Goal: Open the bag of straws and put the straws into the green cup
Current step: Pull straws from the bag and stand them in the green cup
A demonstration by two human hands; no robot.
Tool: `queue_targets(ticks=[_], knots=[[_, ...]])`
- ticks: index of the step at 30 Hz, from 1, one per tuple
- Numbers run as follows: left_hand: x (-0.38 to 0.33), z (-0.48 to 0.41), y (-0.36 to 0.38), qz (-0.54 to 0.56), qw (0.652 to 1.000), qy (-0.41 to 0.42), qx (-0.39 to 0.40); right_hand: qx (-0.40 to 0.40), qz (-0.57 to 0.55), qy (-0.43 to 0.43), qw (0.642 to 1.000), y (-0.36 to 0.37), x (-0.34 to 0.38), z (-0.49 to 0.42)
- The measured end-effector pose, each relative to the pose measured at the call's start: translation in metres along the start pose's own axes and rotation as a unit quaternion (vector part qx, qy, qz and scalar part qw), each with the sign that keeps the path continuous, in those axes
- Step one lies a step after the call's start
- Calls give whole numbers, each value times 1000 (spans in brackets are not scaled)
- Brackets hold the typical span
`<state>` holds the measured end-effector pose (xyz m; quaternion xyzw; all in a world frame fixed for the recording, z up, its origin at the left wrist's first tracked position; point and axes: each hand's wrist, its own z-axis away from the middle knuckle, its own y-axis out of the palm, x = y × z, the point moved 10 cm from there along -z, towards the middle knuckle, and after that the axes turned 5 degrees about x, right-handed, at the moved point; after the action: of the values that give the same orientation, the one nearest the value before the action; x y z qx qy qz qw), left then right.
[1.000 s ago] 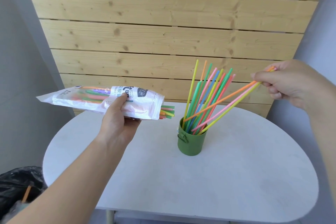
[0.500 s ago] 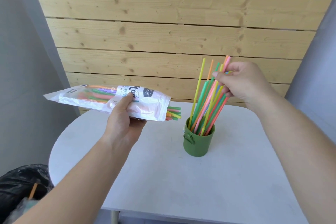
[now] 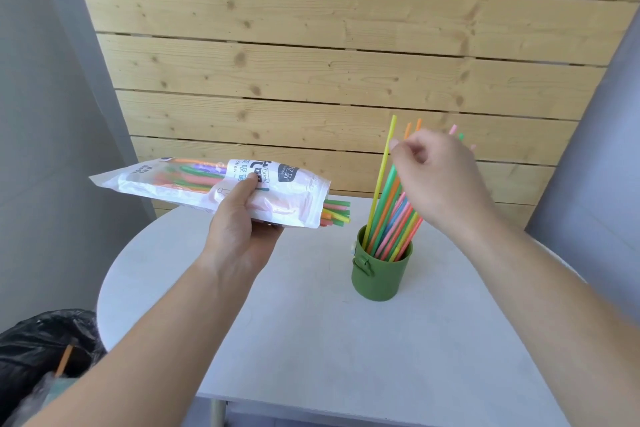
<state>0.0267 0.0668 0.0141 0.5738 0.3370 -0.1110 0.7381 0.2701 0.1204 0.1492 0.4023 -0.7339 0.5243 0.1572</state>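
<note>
A wall of pale wooden planks point(image 3: 311, 55) stands behind a white rounded table point(image 3: 311, 340), with grey walls to either side. The left hand point(image 3: 239, 229) is closed around the bag point(image 3: 194, 184) of straws, thumb on top and fingers beneath, holding it roughly level above the table's far left edge. The bag's open mouth faces right, and the tips of several green, orange and yellow straws stick out of it toward the green cup point(image 3: 381, 274). The right hand point(image 3: 440, 177) hovers over the straws in the cup point(image 3: 388, 215), fingers loosely curled; whether it pinches any of them cannot be told. Those straws stand leaning in the cup, which sits upright on the table. A black rubbish bag point(image 3: 38, 350) lies at lower left, beside the table.
</note>
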Motion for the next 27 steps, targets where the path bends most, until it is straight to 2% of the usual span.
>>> queue_targets(ticks=[3,6,10,19,22,27], knots=[[0,1,1,3,1000,-2,-1,128,-86,76,985,51,-10,21],[0,3,4,3,1000,-1,2,189,-171,124,959,83,-16,39],[0,4,6,-2,1000,4,12,180,-246,122,945,92,-13,44],[-5,3,3,14,1000,7,0,99,-287,127,944,70,-28,35],[-4,3,4,15,1000,5,4,129,-314,137,931,76,-26,40],[0,4,6,12,1000,-3,6,157,-295,113,936,84,-18,44]])
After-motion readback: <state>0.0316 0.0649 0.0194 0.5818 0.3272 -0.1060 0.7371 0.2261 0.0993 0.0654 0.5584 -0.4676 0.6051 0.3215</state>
